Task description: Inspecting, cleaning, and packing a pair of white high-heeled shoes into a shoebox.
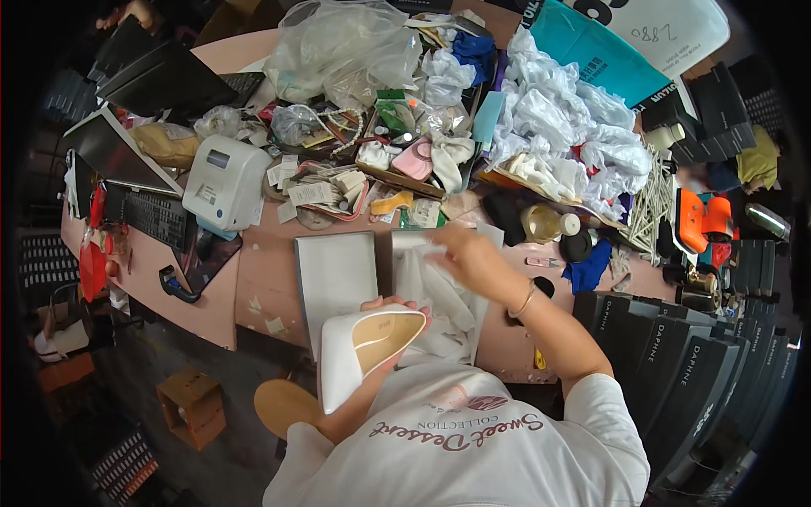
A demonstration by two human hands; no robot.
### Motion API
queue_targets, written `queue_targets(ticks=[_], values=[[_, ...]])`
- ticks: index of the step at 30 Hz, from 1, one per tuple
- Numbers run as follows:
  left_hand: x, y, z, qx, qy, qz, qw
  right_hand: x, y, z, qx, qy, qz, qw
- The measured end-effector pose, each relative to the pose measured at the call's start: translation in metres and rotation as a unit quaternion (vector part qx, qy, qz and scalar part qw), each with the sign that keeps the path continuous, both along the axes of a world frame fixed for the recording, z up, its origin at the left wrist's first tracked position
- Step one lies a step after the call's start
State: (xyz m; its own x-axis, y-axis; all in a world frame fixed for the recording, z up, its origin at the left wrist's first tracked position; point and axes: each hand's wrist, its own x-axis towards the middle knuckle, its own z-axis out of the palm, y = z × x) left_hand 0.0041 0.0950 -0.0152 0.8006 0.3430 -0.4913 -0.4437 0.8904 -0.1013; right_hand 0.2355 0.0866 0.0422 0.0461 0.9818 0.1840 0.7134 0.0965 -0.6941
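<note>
My left hand [384, 372] grips a white pointed-toe pump [341, 353] around its heel end, fingertips showing past the back rim. The shoe's beige lining faces up and its toe points down toward me. Above an open shoebox [473, 325] hovers my right hand [477, 260], its fingers a little blurred, stretched out and apart with nothing seen in them. Crumpled white tissue paper [435, 296] fills that box. The grey-white box lid [338, 275] lies to its left, partly behind the shoe.
A white label printer [225, 183], a keyboard [152, 218] and a monitor [118, 148] occupy the table's left. Piled white tissue [541, 110] and cluttered trays fill the back. A bottle of yellowish liquid [545, 224] stands right of the box. Black shoeboxes [667, 363] are stacked at right.
</note>
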Motion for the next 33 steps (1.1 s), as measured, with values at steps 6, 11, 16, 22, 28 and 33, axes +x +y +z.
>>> queue_targets(ticks=[6, 11, 16, 22, 28, 33], values=[[0.023, 0.016, -0.022, 0.01, -0.035, 0.039, 0.999, 0.076, 0.055, -0.054, -0.144, -0.166, -0.176, 0.96], [0.017, 0.014, -0.021, 0.002, -0.051, 0.051, 0.997, 0.068, 0.059, -0.065, -0.079, -0.078, -0.23, 0.967], [0.003, 0.015, 0.019, 0.07, 0.041, 0.014, 0.997, 0.035, 0.032, 0.011, -0.019, 0.199, -0.208, 0.957], [0.002, 0.0, 0.048, 0.214, 0.0, -0.12, 0.969, -0.014, -0.071, 0.052, -0.073, 0.15, 0.041, 0.985], [0.004, -0.047, 0.04, 0.074, 0.009, -0.203, 0.976, -0.044, -0.132, 0.045, -0.049, 0.183, -0.085, 0.978], [-0.001, -0.063, 0.041, 0.069, -0.045, -0.208, 0.975, -0.051, -0.178, 0.043, -0.075, 0.153, -0.129, 0.977]])
